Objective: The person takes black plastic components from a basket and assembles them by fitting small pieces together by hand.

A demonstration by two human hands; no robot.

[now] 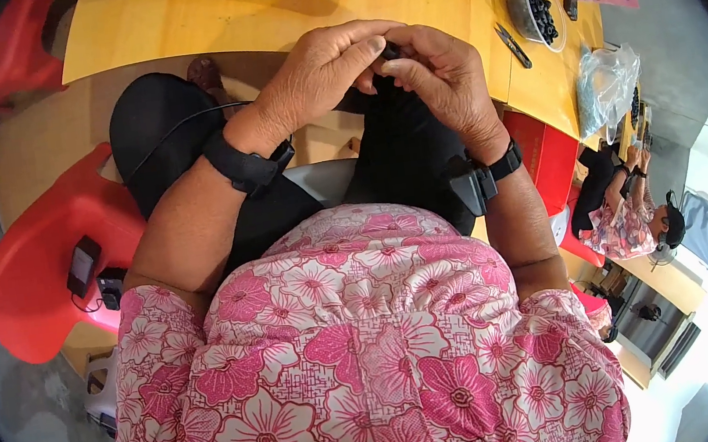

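Hands meet above the lap, toward twelve o'clock. The left hand (322,70) curls its grip from the left onto a small black part (391,51), mostly hidden between fingertips; the right hand (442,77) pinches it from the other side. Its shape is hard to make out. At two o'clock on the yellow worktop (258,12) stands a clear bowl of dark pieces (537,13).
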